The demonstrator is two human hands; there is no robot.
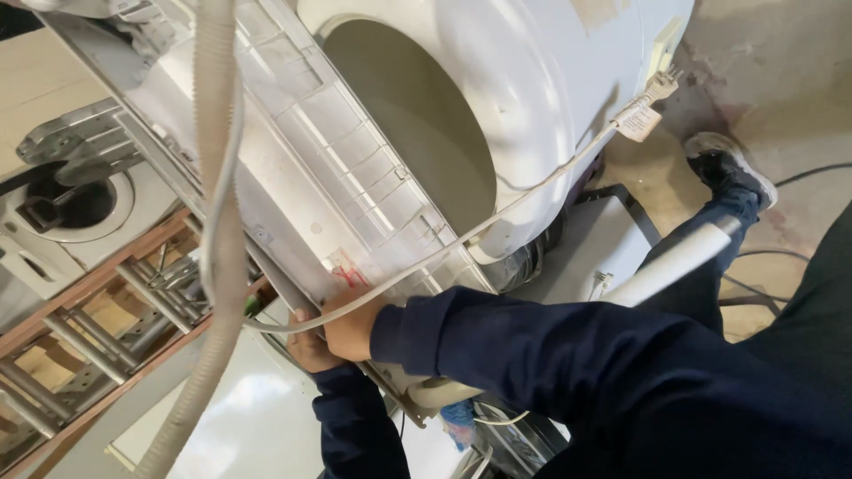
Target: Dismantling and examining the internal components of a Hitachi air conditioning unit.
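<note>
Both the left hand point(308, 348) and right hand point(351, 326) close on the lower edge of the tilted white appliance housing point(532, 80); bulky, rigid, likely heavy; grip the ribbed panel frame point(346, 168), not the power cord point(497, 217)

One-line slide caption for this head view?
Both hands, right over left, grip the white ribbed panel edge by the cord, beside a grey hose.

Bright even daylight, soft shadows, mild glare on white plastic, slight motion blur.
</note>
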